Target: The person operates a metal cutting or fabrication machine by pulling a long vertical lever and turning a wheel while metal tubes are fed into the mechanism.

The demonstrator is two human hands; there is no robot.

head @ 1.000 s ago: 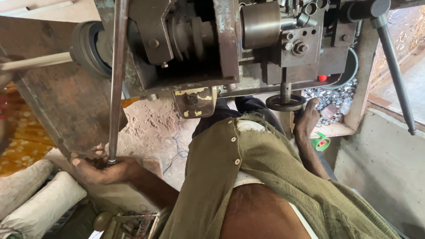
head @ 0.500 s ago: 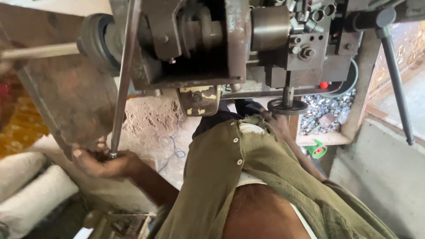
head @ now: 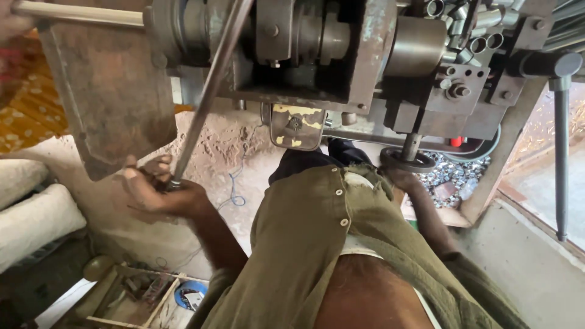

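Note:
My left hand [head: 157, 194] grips the lower end of a long grey metal lever rod [head: 207, 97] that slants up to a rusty lathe-like machine [head: 317, 55]. My right hand [head: 397, 176] reaches under the machine and rests at a small black handwheel [head: 407, 159] on a short vertical shaft; its fingers are mostly hidden behind my olive-green shirt [head: 317, 244]. A thin steel bar [head: 79, 14] sticks out of the machine to the left.
A rusty steel plate [head: 109, 97] hangs at the left. White sacks [head: 36, 213] lie at the lower left, a box of small parts [head: 146, 292] below them. A pile of shiny metal pieces [head: 454, 176] lies under the machine. A second lever [head: 560, 158] hangs at right.
The view has shifted closer to the machine. My left hand has swung the rod's lower end rightward and up. My right hand has moved from beside the handwheel to just under it.

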